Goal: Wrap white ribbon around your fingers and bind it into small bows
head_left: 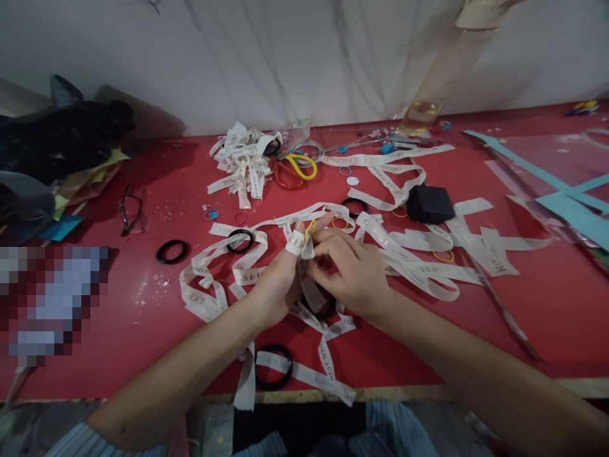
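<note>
At the middle of the red table, my left hand has a white printed ribbon wrapped over its thumb, and its fingers are partly hidden. My right hand meets it from the right, fingers bent in a pinch at the ribbon. A small yellow elastic band sits at the ribbon by the fingertips. Under and around both hands lie loose lengths of the same ribbon. Black rings lie among them, one partly covered by my hands.
A heap of knotted ribbon lies at the back, beside yellow and red loops. A black box and a thin rod are to the right. Eyeglasses and a blurred-out device lie left. A clear vase stands behind.
</note>
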The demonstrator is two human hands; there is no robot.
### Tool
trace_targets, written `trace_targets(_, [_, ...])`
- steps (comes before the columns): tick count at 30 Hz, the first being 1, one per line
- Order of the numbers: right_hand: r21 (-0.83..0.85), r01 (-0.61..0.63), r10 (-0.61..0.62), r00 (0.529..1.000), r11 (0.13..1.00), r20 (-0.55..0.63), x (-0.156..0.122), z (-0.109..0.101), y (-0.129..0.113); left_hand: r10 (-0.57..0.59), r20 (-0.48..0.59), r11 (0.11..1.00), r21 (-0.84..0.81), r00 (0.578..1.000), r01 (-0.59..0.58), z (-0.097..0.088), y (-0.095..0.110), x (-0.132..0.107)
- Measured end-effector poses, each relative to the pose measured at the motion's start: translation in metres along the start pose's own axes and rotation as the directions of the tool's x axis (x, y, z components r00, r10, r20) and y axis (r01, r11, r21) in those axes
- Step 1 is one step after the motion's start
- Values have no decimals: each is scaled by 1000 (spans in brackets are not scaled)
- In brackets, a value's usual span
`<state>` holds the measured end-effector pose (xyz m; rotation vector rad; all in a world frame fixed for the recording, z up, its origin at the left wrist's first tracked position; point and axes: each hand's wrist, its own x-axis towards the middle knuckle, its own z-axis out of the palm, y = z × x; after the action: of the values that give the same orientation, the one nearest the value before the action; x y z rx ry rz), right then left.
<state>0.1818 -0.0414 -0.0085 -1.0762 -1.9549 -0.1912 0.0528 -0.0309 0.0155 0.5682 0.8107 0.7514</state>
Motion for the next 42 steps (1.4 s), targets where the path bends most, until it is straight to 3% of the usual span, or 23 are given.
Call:
trace_targets(6, [62,23,-24,1000,998,17,-1,-1,3,-54,-37,998,-24,998,53,3,5,-3])
trace_targets(11, [-6,38,-37,992,999,121,-3,-3,5,-133,-122,990,-54,984,127,3,10,-5])
trace_targets(20, [112,-75,59,988,991,143,-1,-1,8,-5,70,996,-87,998,11,-1,7,2])
trace_targets(32, [-38,-79,82,993,996,89,0,1,2,-34,10,998,-53,999,34,1,-2,2])
trace_targets(38, [24,-48,46,996,999,80,0,0,3,-31,-16,999,-31,999,30,6,2,0])
trace_targets(42, [121,-74,62,993,990,101,0,0,5,31,-3,999,-19,1000,-31,5,4,1])
